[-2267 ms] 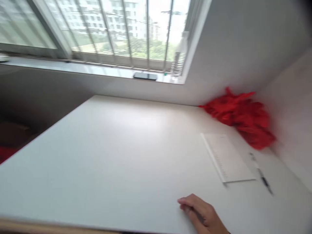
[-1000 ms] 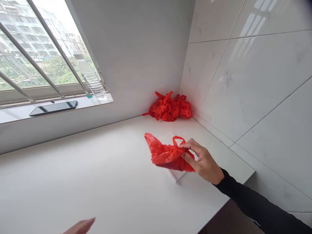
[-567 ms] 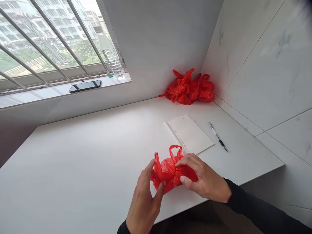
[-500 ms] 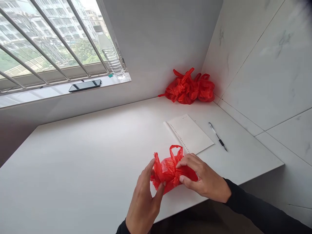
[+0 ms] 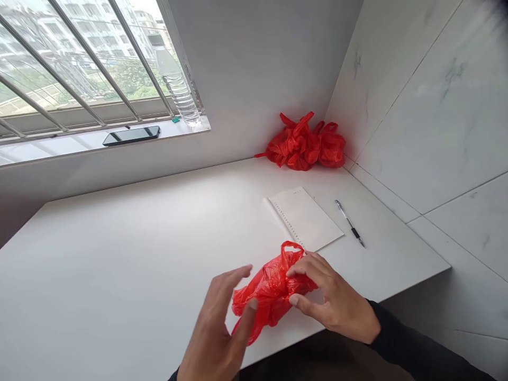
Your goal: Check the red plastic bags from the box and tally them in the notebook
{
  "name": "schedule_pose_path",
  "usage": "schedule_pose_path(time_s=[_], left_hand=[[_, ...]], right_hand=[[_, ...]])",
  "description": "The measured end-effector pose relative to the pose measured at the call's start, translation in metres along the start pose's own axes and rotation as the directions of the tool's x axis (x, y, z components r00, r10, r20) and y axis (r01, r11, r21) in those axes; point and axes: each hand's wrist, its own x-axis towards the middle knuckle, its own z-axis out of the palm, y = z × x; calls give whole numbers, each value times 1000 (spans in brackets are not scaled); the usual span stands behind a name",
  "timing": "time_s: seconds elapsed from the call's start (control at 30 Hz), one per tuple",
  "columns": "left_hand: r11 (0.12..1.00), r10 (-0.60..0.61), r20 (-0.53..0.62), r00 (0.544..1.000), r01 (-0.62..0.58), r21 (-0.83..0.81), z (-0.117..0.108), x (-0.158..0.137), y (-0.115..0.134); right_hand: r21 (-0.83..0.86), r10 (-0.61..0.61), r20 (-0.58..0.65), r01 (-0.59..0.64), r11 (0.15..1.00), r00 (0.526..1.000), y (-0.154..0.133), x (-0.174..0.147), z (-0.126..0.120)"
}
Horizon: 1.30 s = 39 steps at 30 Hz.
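Observation:
A crumpled red plastic bag [image 5: 270, 286] lies near the front edge of the white table, one handle loop standing up. My right hand [image 5: 337, 299] holds the bunched right part of it between thumb and fingers. To the left of the bag, my left hand [image 5: 220, 317] is open, thumb and fingers spread. Its thumb tip overlaps the bag's left part in view; I cannot tell whether it touches. What the bag contains, if anything, is hidden.
Behind the bag lies a blank notebook [image 5: 307, 217], with a pen [image 5: 349, 222] to its right. More red plastic bags [image 5: 301, 145] are heaped in the far corner. A phone [image 5: 132, 136] and a water bottle [image 5: 177, 84] are on the windowsill.
My left hand has let go of the bag's left handle and moved left, its fingers opening. The left part of the bag has spread out toward the left and the table's front edge.

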Motion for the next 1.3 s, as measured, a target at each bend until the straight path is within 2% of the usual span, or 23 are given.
schedule_pose_path(time_s=[0.07, 0.1, 0.17, 0.23, 0.3, 0.4, 0.47, 0.5, 0.57, 0.67, 0.77, 0.83, 0.87, 0.93, 1.0, 1.03, 1.07, 1.1, 1.17, 1.23, 1.3], left_hand=[[987, 138, 141, 980, -147, 61, 8, 6, 5], [979, 174, 159, 972, -188, 78, 11, 8, 6], [978, 174, 117, 978, -186, 99, 13, 11, 2], [989, 111, 48, 993, -115, 90, 10, 12, -4], [999, -10, 1, 1000, 10, 41, 4, 12, -11], [967, -248, -17, 969, 246, -67, -1, 10, -16], [956, -280, -42, 959, 275, -100, 0, 9, -13], [970, -232, -67, 970, 225, -90, 1, 8, -11], [999, -44, -86, 995, 43, -12, 7, 8, -6], [969, 212, -23, 977, -207, 133, 14, 12, -2], [943, 290, -10, 957, -284, 174, 13, 16, -9], [960, 243, -69, 968, -230, 161, 8, 15, -17], [977, 178, -118, 977, -161, 141, 5, 13, -20], [996, -42, -200, 979, 56, 63, -1, 9, -23], [964, -267, -204, 942, 264, -40, -3, 4, -18], [948, -318, -187, 929, 310, -74, -2, 3, -14], [950, -310, -175, 935, 299, -86, 0, 2, -10], [970, -242, -174, 955, 232, -75, 3, 1, -6], [1000, -17, -174, 985, 20, 17, 10, 3, -2], [978, 189, -170, 967, -168, 127, 13, 5, -3], [959, 261, -192, 946, -230, 168, 11, 7, -8]], right_hand=[[-17, -28, 5, 28, 999, 1000, -2, 3, 4], [-14, -31, 1, 31, 999, 1000, -3, 4, 4], [5, -22, -16, 22, 1000, 1000, -3, 4, 2], [18, -4, -36, 5, 1000, 999, -1, 2, -2], [23, 30, -55, -28, 999, 998, 0, 0, -6], [31, 61, -81, -59, 998, 995, -1, -2, -5], [44, 69, -89, -66, 997, 994, -3, -1, -2], [53, 75, -92, -70, 996, 993, -4, 1, 1], [66, 86, -85, -81, 995, 993, -6, 3, 5], [51, 79, -52, -77, 996, 996, -8, 7, 9], [25, 53, -39, -52, 998, 998, -7, 8, 8], [29, 63, -67, -61, 998, 996, -4, 7, 3], [38, 79, -89, -76, 996, 993, -3, 6, 1], [70, 131, -131, -123, 990, 983, -2, 4, -4], [110, 186, -139, -172, 979, 973, -3, 2, -6], [127, 210, -134, -194, 973, 968, -4, 1, -5], [139, 229, -123, -211, 967, 966, -6, 1, -3], [143, 237, -110, -221, 965, 965, -7, 1, 0], [128, 220, -79, -209, 970, 972, -10, 2, 6], [98, 157, -70, -150, 984, 985, -11, 4, 9], [92, 129, -101, -120, 989, 986, -11, 4, 6]])
